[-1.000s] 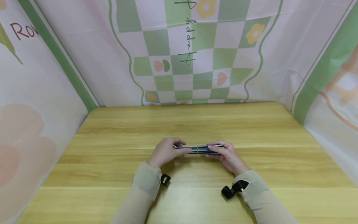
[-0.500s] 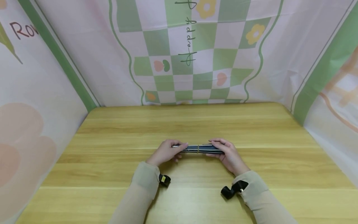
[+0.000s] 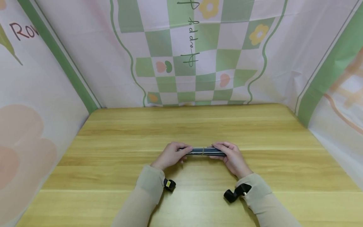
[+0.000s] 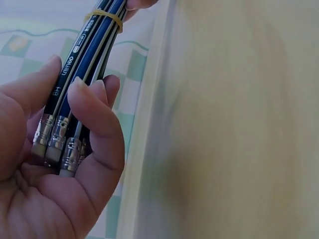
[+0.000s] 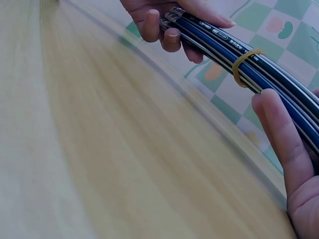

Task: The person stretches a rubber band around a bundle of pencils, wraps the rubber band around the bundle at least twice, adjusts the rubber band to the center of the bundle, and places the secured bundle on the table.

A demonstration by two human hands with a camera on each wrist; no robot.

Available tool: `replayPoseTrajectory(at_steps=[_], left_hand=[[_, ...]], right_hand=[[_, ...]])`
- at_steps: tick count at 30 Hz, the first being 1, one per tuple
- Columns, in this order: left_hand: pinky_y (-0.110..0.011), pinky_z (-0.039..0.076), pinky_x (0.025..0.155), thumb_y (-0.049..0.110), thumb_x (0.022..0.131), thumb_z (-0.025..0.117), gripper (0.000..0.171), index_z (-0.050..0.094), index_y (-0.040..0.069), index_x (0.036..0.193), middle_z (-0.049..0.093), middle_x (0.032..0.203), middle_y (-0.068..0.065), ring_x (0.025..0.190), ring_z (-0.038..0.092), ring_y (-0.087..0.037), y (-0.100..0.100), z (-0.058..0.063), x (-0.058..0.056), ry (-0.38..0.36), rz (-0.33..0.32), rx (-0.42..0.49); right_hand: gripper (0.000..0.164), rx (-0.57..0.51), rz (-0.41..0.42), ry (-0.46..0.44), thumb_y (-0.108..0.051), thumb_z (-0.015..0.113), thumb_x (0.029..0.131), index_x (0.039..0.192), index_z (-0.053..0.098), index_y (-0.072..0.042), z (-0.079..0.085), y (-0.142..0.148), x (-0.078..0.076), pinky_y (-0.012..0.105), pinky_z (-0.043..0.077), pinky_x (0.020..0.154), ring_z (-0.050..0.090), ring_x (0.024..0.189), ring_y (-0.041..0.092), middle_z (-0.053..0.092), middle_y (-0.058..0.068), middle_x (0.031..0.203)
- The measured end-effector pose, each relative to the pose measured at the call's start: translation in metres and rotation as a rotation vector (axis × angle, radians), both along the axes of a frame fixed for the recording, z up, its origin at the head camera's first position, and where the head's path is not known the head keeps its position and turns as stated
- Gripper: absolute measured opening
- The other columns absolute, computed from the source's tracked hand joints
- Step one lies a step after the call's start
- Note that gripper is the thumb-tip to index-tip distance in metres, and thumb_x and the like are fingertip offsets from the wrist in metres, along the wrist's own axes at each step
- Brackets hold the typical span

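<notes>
Between my two hands lies a bundle of dark blue striped pencils [image 3: 197,151], held level above the table. A yellow rubber band [image 5: 241,63] circles its middle. My left hand [image 3: 169,155] grips the left end, thumb on the near side; in the left wrist view its fingers curl round the pencils' eraser ends [image 4: 56,144], which have silver ferrules. My right hand [image 3: 233,157] holds the other end, its thumb over the top and fingers beneath. That end of the pencils is hidden by the right hand in the head view.
Beneath the hands spreads a wood-grain table [image 3: 193,126]. Behind it hangs a green-and-white checked cloth [image 3: 185,82], with printed cloth also on both sides. A small black camera [image 3: 170,185] sits on the left wrist and another black camera [image 3: 233,195] on the right.
My left hand has changed its hold on the left end, its thumb moving up over the pencils. The bundle and its band have shifted slightly right. The right thumb has moved a little along the pencils.
</notes>
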State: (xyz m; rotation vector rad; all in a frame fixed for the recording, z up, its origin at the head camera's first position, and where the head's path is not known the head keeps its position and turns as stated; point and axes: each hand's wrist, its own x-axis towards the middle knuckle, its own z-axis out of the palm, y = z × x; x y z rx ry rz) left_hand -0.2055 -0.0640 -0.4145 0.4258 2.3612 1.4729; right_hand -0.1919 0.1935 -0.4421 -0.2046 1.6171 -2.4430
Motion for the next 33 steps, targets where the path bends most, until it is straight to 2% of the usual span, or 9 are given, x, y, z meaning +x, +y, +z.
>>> replayPoseTrajectory(at_steps=[6,13,17,19,22,26,29,31,33], left_hand=[[-0.023,0.048,0.057,0.033,0.102,0.055,0.034,0.071,0.008,0.12,0.064,0.076,-0.006,0.06,0.055,-0.01,0.0,0.001,0.0,0.047,-0.057,-0.021],[-0.021,0.046,0.056,0.029,0.104,0.051,0.033,0.07,0.007,0.118,0.058,0.07,-0.003,0.061,0.052,-0.01,-0.002,0.002,-0.001,0.088,-0.091,-0.031],[-0.022,0.047,0.059,0.027,0.105,0.049,0.032,0.069,0.007,0.122,0.056,0.071,-0.003,0.063,0.053,-0.01,-0.003,0.001,-0.002,0.086,-0.126,-0.041],[-0.024,0.049,0.064,0.026,0.106,0.047,0.032,0.067,0.009,0.125,0.058,0.075,-0.006,0.067,0.054,-0.011,-0.003,0.001,-0.002,0.115,-0.149,-0.072],[-0.03,0.051,0.077,0.023,0.107,0.045,0.032,0.067,0.011,0.126,0.069,0.096,-0.007,0.083,0.06,-0.014,-0.001,0.003,-0.002,0.208,-0.157,-0.15],[-0.039,0.05,0.097,0.025,0.105,0.05,0.029,0.071,0.014,0.121,0.071,0.119,-0.002,0.11,0.065,-0.017,0.005,0.013,0.004,0.391,-0.118,-0.329],[-0.042,0.05,0.099,0.033,0.101,0.057,0.029,0.072,0.016,0.119,0.073,0.117,0.001,0.112,0.066,-0.018,0.013,0.021,0.012,0.553,-0.099,-0.459],[-0.04,0.051,0.097,0.039,0.097,0.061,0.034,0.072,0.016,0.12,0.074,0.115,0.002,0.108,0.068,-0.017,0.02,0.022,0.018,0.653,-0.12,-0.51],[-0.035,0.052,0.095,0.041,0.096,0.063,0.04,0.069,0.015,0.124,0.073,0.117,0.001,0.108,0.068,-0.015,0.025,0.022,0.022,0.704,-0.161,-0.534]], right_hand=[[0.021,0.06,-0.01,-0.029,-0.006,0.061,0.097,0.093,0.079,-0.015,0.002,-0.001,0.0,0.03,0.06,0.079,0.072,0.089,0.015,0.074,0.005,0.101],[0.02,0.184,0.062,0.028,-0.011,0.059,0.1,0.099,0.078,-0.014,0.0,0.0,0.0,0.031,0.059,0.08,0.073,0.088,0.017,0.072,0.001,0.1],[0.024,0.17,0.072,0.016,-0.006,0.058,0.099,0.093,0.078,-0.017,-0.001,0.001,-0.001,0.03,0.059,0.08,0.074,0.085,0.017,0.074,0.002,0.097],[0.025,0.144,0.057,-0.009,-0.004,0.059,0.098,0.091,0.079,-0.018,-0.001,0.0,0.0,0.028,0.059,0.079,0.075,0.083,0.018,0.074,0.003,0.095],[0.025,0.123,0.036,-0.033,-0.003,0.06,0.097,0.089,0.079,-0.017,-0.001,0.0,0.0,0.027,0.059,0.079,0.075,0.082,0.019,0.074,0.004,0.094],[0.024,0.112,0.025,-0.038,-0.002,0.061,0.096,0.088,0.079,-0.016,-0.001,-0.001,-0.001,0.028,0.059,0.078,0.075,0.081,0.02,0.075,0.006,0.093],[0.024,0.112,0.048,-0.021,-0.002,0.061,0.097,0.088,0.079,-0.015,-0.001,-0.002,0.0,0.028,0.059,0.078,0.075,0.082,0.019,0.075,0.005,0.093],[0.025,0.119,0.073,0.004,-0.002,0.06,0.097,0.089,0.079,-0.015,-0.001,-0.004,0.0,0.028,0.059,0.078,0.074,0.085,0.017,0.075,0.004,0.094],[0.026,0.121,0.101,0.028,-0.001,0.059,0.097,0.089,0.079,-0.016,-0.001,-0.006,0.001,0.027,0.059,0.078,0.073,0.087,0.015,0.076,0.003,0.094]])
